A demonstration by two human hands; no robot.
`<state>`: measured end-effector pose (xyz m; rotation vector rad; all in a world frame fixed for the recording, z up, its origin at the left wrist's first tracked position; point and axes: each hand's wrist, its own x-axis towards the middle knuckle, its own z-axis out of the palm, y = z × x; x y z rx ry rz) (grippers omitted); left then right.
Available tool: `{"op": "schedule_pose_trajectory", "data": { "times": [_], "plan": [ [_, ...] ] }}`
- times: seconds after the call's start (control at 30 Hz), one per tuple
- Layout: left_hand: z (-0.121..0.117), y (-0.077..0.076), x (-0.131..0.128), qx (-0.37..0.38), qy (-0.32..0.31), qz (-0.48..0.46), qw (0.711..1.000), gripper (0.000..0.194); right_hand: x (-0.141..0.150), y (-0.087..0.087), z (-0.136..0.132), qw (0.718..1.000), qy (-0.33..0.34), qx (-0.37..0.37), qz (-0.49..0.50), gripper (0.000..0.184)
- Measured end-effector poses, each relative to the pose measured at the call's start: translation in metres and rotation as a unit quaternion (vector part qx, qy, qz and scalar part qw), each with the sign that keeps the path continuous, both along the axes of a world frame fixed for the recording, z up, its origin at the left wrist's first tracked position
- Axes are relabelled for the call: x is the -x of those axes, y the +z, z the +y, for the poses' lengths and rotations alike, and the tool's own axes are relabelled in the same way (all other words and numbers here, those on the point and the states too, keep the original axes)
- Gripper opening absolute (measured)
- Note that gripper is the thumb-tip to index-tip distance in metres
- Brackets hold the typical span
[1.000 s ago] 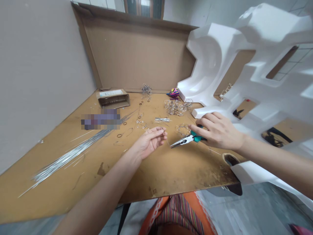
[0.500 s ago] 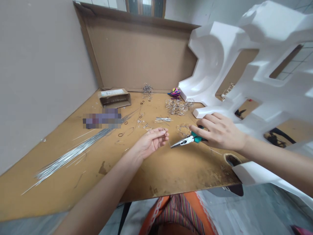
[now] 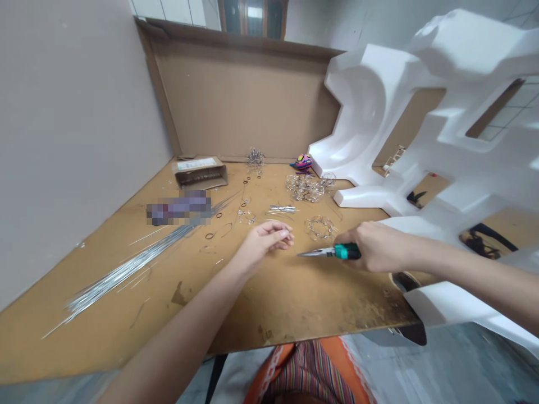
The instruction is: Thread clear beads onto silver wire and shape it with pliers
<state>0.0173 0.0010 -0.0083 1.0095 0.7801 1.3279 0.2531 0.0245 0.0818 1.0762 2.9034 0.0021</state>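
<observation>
My left hand (image 3: 272, 240) is closed in a pinch above the middle of the table, thumb against the fingers. Whatever it pinches is too small to make out. My right hand (image 3: 370, 247) grips green-and-black needle-nose pliers (image 3: 326, 252). Their jaws point left toward my left hand, apart from it, and look closed. Just beyond the pliers lies a ring of bent wire (image 3: 320, 228). A small bundle of short wires (image 3: 283, 209) rests behind my left hand, and a heap of bent wire pieces (image 3: 305, 188) sits farther back.
Long straight wires (image 3: 138, 266) lie in a bundle on the left of the table (image 3: 269, 303). Behind them are a blurred purple item (image 3: 179, 207) and a small open cardboard box (image 3: 202, 175). White foam packing (image 3: 357, 112) stands along the right; a cardboard panel (image 3: 248, 101) closes the back.
The pliers have turned more level and moved slightly right, away from my left hand. A thin wire seen earlier between my left fingers and the plier tips no longer shows.
</observation>
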Motion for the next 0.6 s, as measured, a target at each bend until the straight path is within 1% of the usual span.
{"op": "schedule_pose_trajectory", "data": {
  "times": [0.07,0.1,0.17,0.27,0.33,0.4,0.47,0.5,0.6],
  "plan": [
    [-0.001,0.0,-0.002,-0.019,0.001,0.035,0.999,0.013,0.001,0.002,-0.003,0.995,-0.013,0.095,-0.03,0.006],
    [-0.001,0.0,-0.003,-0.025,0.004,0.041,0.999,0.013,0.001,0.004,-0.004,0.991,-0.015,0.122,-0.041,0.008],
    [0.0,-0.002,-0.002,-0.025,0.019,0.034,0.999,0.013,0.0,0.004,-0.005,0.99,-0.032,0.136,-0.023,0.014],
    [0.003,-0.006,0.002,0.001,0.039,-0.008,0.999,0.014,-0.004,0.001,-0.001,0.986,-0.058,0.153,0.04,0.021],
    [0.005,-0.007,0.003,0.022,0.033,-0.047,0.998,0.013,-0.005,-0.006,0.002,0.977,-0.092,0.172,0.091,0.022],
    [0.004,-0.006,0.004,0.032,0.017,-0.077,0.996,0.012,-0.004,-0.017,0.002,0.969,-0.132,0.183,0.104,0.026],
    [0.003,-0.004,0.003,0.031,0.0,-0.092,0.995,0.011,0.0,-0.033,0.0,0.972,-0.158,0.161,0.071,0.032],
    [0.002,-0.002,0.003,0.03,-0.01,-0.097,0.995,0.01,0.003,-0.042,-0.002,0.977,-0.161,0.13,0.051,0.036],
    [-0.001,0.0,0.002,0.026,-0.045,-0.112,0.992,0.009,0.018,-0.07,-0.01,0.99,-0.141,0.017,0.009,0.03]
  ]
}}
